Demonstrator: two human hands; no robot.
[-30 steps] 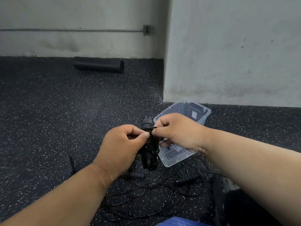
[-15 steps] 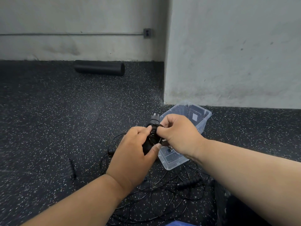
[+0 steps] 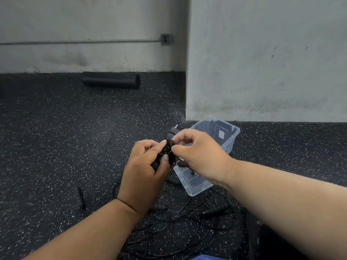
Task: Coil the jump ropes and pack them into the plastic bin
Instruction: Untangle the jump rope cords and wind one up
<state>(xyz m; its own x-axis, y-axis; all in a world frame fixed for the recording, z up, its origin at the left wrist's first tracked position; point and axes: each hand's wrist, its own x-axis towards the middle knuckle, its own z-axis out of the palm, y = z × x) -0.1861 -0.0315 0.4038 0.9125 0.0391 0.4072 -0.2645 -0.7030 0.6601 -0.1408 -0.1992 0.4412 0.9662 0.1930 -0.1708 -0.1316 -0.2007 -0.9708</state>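
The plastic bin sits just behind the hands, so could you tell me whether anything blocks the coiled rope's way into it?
Nothing visible does: the coiled rope, held by both hands, is right beside the plastic bin, whose top is open.

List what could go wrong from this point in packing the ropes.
1. The cord wrapped round the handles is only pinched by the right hand; it may spring loose if released.
2. The loose ropes on the floor lie crossed and could knot when pulled.
3. The bin sits tilted and might tip.
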